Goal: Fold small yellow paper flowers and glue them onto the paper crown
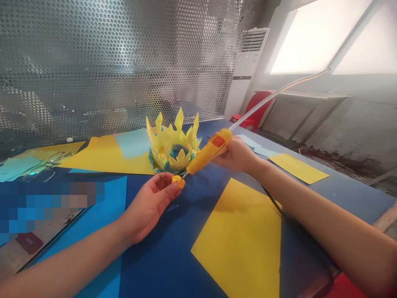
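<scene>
My left hand (155, 198) pinches a small folded yellow paper piece (178, 181) between thumb and fingers. Wrapped round the handle of a yellow hot glue gun (206, 153), my right hand (238, 155) tilts it down to the left. Its metal nozzle meets or nearly meets the paper piece; I cannot tell whether glue is flowing. A long clear glue stick (263, 100) juts from the back of the gun. Just behind both hands stands a yellow paper crown (178, 142) with pointed tips and a teal base.
Yellow sheets (245, 236) and blue sheets (108, 248) lie around the dark blue table (155, 256). Eyeglasses (46, 165) rest at the left. A perforated metal panel (124, 62) borders the far side. A black cord (273, 200) runs below my right forearm. A red chair (257, 107) stands beyond.
</scene>
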Demonstrator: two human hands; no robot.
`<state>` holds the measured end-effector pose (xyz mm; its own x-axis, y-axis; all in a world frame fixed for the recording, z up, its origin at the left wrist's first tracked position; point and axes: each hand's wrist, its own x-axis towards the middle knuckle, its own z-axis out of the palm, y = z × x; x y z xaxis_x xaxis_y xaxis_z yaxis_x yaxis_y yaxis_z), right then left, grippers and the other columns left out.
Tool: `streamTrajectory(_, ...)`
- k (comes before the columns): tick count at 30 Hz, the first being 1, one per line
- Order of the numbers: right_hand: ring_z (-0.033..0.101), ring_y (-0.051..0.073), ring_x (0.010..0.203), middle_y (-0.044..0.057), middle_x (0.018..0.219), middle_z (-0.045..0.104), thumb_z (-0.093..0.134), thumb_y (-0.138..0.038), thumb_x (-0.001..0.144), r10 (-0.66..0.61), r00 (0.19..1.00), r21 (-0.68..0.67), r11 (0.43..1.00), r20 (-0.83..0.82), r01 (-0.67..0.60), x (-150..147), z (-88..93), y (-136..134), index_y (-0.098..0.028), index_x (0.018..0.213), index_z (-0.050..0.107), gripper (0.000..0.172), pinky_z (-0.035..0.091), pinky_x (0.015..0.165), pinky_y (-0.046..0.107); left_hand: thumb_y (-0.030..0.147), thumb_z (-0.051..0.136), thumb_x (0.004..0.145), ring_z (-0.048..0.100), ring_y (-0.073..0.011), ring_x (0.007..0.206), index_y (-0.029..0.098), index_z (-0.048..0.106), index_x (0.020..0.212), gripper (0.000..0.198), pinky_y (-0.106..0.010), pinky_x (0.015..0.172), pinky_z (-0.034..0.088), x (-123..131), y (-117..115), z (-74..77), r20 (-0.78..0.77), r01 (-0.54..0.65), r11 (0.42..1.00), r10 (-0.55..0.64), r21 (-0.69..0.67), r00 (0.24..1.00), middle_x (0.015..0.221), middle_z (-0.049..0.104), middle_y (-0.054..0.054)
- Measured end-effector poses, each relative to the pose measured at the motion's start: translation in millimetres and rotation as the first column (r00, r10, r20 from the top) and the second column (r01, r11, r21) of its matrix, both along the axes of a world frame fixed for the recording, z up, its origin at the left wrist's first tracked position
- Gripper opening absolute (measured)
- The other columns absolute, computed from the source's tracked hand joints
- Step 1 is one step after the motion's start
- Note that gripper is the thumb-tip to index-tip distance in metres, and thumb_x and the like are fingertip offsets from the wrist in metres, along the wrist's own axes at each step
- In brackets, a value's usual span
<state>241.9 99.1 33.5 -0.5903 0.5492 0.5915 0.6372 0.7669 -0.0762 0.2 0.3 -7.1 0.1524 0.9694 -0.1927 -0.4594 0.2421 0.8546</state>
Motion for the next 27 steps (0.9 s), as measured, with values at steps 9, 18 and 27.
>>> streamTrajectory(9,0.056,0.015,0.059,0.002,0.069,0.062,0.058,-0.039,0.078,-0.001,1.0,0.053,0.999,-0.01,0.002,2.6,0.0,2.9,-0.019,0.076,0.058,0.02,0.041,0.056,0.025,0.012,0.077,0.077,0.067,-0.0095,0.085,0.02,0.068,0.084,0.014,-0.019,0.081,0.056,-2.0,-0.8,-0.4,0.005,0.01,1.0,-0.01,-0.001,1.0,0.087,0.07,0.001)
streamTrajectory(18,0.055,0.014,0.057,0.002,0.069,0.062,0.058,-0.04,0.077,-0.003,1.0,0.052,0.999,-0.007,0.004,3.1,-0.3,3.9,-0.019,0.075,0.059,0.022,0.041,0.056,0.025,0.013,0.08,0.073,0.067,-0.0097,0.084,0.02,0.07,0.082,0.015,-0.018,0.08,0.056,-1.0,-0.7,0.4,0.013,0.015,1.0,-0.015,0.005,1.0,0.085,0.07,0.002)
streamTrajectory(27,0.054,0.018,0.058,0.002,0.06,0.057,0.061,-0.033,0.064,-0.245,0.956,0.026,0.967,-0.16,0.252,7.8,6.2,5.1,-0.021,0.063,0.053,0.015,0.041,0.056,0.029,0.015,0.08,0.073,0.067,-0.0106,0.086,0.02,0.071,0.086,0.017,-0.02,0.082,0.055,-1.8,-1.1,0.9,0.008,0.018,1.0,-0.018,0.002,1.0,0.089,0.072,0.001)
